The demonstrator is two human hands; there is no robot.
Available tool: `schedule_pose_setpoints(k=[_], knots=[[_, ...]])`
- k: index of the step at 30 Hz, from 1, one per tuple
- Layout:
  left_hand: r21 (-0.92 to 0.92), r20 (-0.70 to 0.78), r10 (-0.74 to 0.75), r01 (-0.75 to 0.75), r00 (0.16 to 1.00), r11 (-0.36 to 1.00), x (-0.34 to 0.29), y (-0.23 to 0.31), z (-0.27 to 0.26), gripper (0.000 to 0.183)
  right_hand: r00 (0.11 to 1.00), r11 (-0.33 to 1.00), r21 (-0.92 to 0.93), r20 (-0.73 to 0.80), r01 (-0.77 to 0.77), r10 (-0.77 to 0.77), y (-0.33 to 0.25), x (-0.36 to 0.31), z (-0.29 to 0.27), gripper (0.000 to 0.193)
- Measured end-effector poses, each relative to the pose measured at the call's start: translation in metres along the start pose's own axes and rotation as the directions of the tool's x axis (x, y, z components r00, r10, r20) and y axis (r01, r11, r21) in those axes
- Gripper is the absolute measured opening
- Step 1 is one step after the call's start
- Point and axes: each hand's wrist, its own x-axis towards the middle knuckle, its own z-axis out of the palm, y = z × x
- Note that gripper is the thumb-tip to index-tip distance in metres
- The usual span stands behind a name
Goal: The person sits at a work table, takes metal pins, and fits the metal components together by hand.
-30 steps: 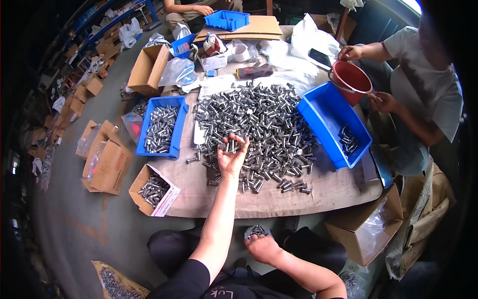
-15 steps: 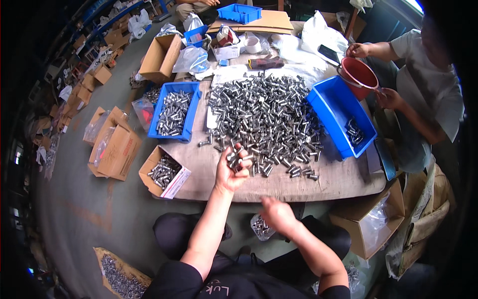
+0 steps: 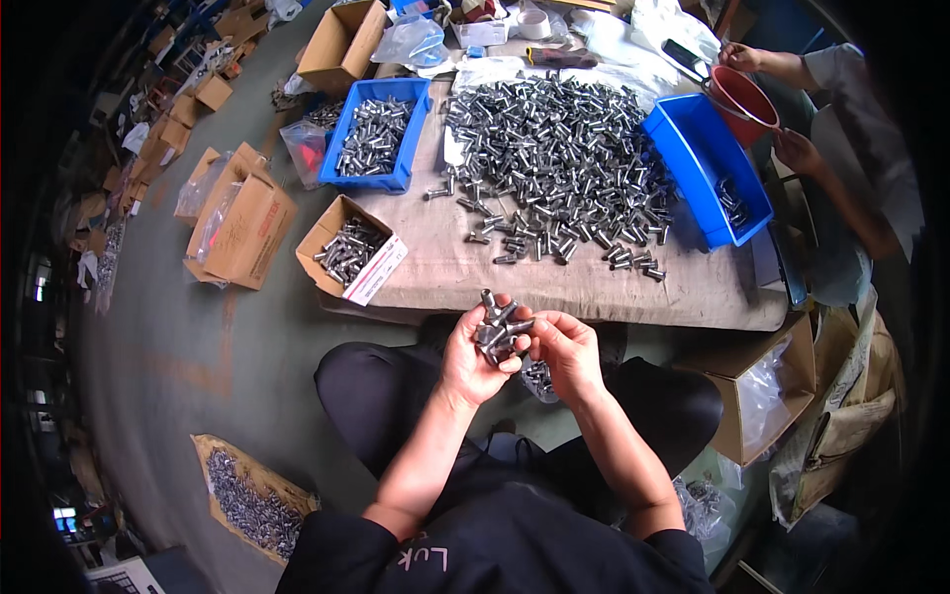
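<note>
Over my lap, off the table's near edge, my left hand [image 3: 471,362] is curled around a handful of short, bolt-like metal pins [image 3: 498,331]. From the other side my right hand [image 3: 570,354] meets it, thumb and fingertips pinched on the end of one metal pin at the edge of the handful. Beyond the hands, a large heap of the same headed pins [image 3: 554,158] is spread over the cloth-covered table [image 3: 445,282]. Below my right hand, partly hidden by it, is a clear container of pins [image 3: 537,378].
At left stand a blue bin [image 3: 404,180] and a small carton [image 3: 322,220], both with pins. A blue bin [image 3: 683,139] at right holds a few. A co-worker's hand [image 3: 797,153] is at a red bucket [image 3: 744,104]. An open carton [image 3: 737,396] stands by my right knee.
My left hand has drawn back from the heap to above my lap with its pins. My right hand has come up to meet it. The view has tilted downward.
</note>
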Motion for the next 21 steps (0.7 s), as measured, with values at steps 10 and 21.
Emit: schedule_pose_setpoints(k=[10,21], knots=[[0.172,-0.051,0.037,-0.027,0.998,0.985,-0.041,-0.003,-0.002,0.033,0.967,0.939,0.240,0.003,0.247,-0.255,0.000,-0.030,0.017,0.011],[0.565,-0.072,0.118,-0.056,0.990,0.823,-0.071,-0.014,0.009,0.033,0.831,0.803,-0.222,0.227,0.553,-0.509,0.019,-0.050,0.019,0.030]])
